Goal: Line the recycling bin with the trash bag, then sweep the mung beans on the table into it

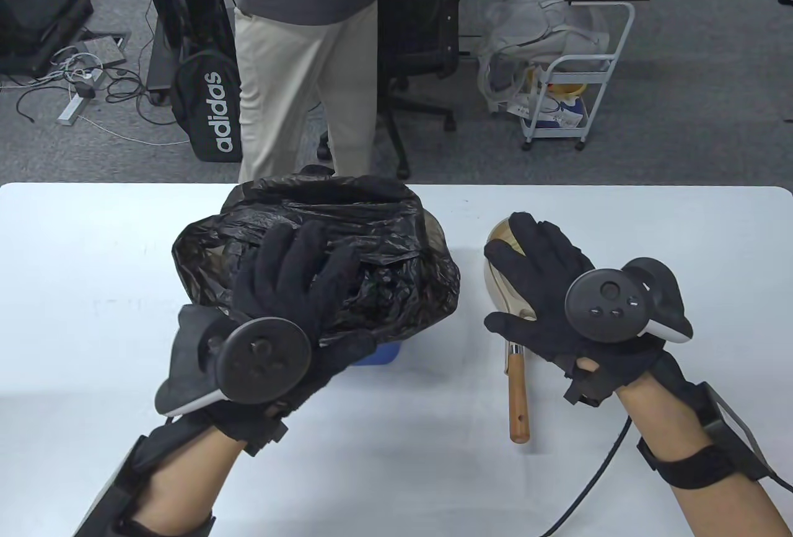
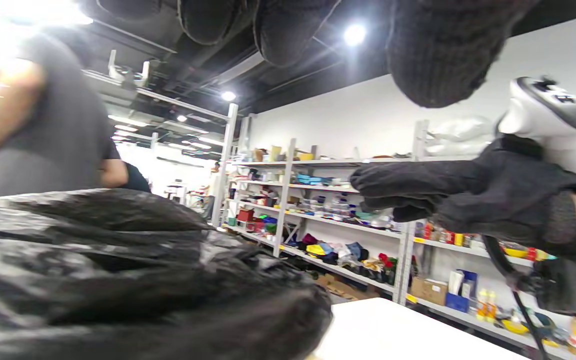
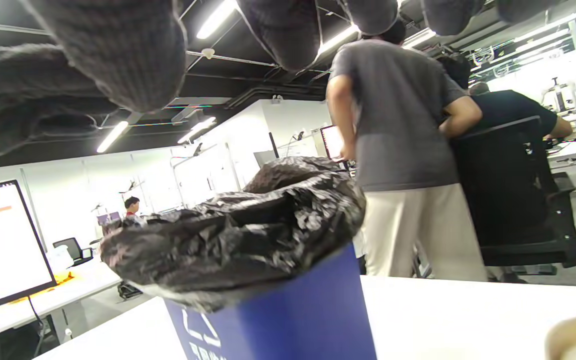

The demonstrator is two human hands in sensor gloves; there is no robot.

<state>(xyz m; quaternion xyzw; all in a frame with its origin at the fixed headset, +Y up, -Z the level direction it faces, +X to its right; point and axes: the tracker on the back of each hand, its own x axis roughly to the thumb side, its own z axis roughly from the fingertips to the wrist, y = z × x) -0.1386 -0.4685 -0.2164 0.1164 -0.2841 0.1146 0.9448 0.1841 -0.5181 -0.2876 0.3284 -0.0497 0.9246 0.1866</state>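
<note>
A black trash bag (image 1: 372, 233) is draped over the rim of a blue recycling bin (image 1: 378, 354) standing mid-table; its blue wall (image 3: 293, 310) and the crumpled bag (image 3: 248, 225) show in the right wrist view. My left hand (image 1: 297, 264) is spread with straight fingers just above the bag (image 2: 118, 280), holding nothing. To the right lies a beige brush head (image 1: 499, 277) with a wooden handle (image 1: 518, 401). My right hand (image 1: 533, 270) hovers flat over that head, fingers straight. I see no mung beans in any view.
The white table (image 1: 93, 283) has bare surface to the left and right. Behind its far edge stand a person in beige trousers (image 1: 297, 85), a black office chair (image 1: 421, 35), a black backpack (image 1: 207, 106) and a white cart (image 1: 570, 91).
</note>
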